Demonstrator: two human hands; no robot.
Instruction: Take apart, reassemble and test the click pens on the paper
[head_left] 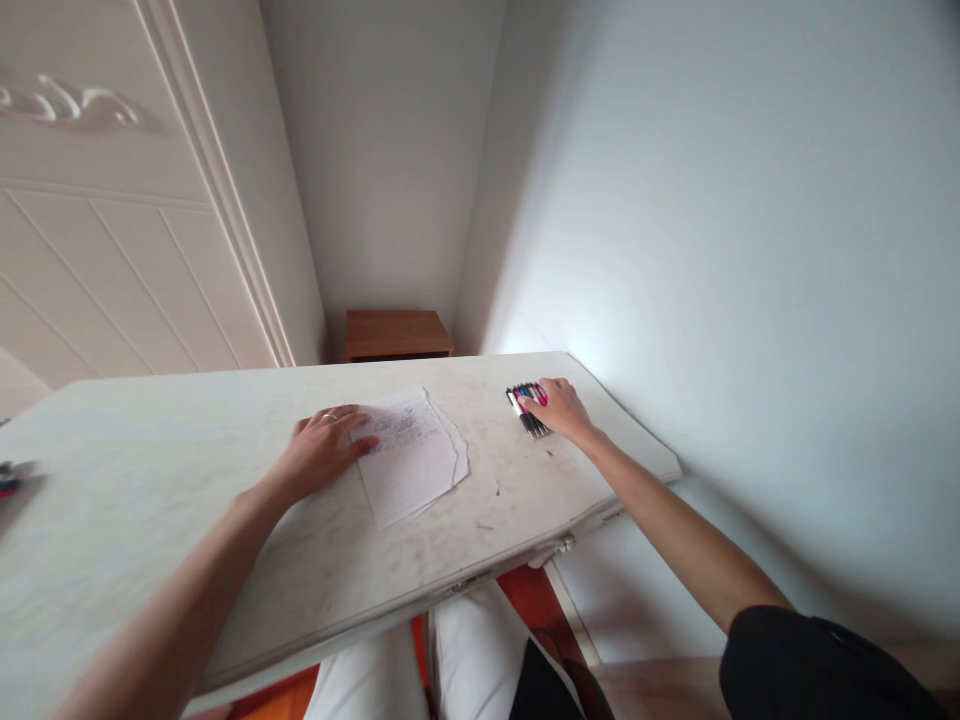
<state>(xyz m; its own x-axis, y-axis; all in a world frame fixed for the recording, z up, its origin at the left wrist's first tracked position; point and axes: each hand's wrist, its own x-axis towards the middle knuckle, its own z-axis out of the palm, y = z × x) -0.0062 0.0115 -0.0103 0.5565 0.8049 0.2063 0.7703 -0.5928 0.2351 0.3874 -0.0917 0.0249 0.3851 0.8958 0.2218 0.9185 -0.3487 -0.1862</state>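
Torn sheets of paper [412, 465] lie stacked on the white table, with dense blue scribbles on the upper part of the top sheet. My left hand [328, 447] rests at their left edge, thumb and fingers apart, fingertips on the paper; a ring shows on one finger. To the right, several pens [529, 412] lie side by side in a row, dark at the ends with white, pink and teal parts. My right hand [559, 405] is laid over the right side of this row. Its thumb reaches across the pens, and the other fingers are partly hidden.
The white table [450, 545] has a worn top with small dark marks near the front. A dark object [9, 480] sits at its far left edge. Behind stands a brown wooden cabinet [397, 332]. A pale wall [712, 250] runs close along the right.
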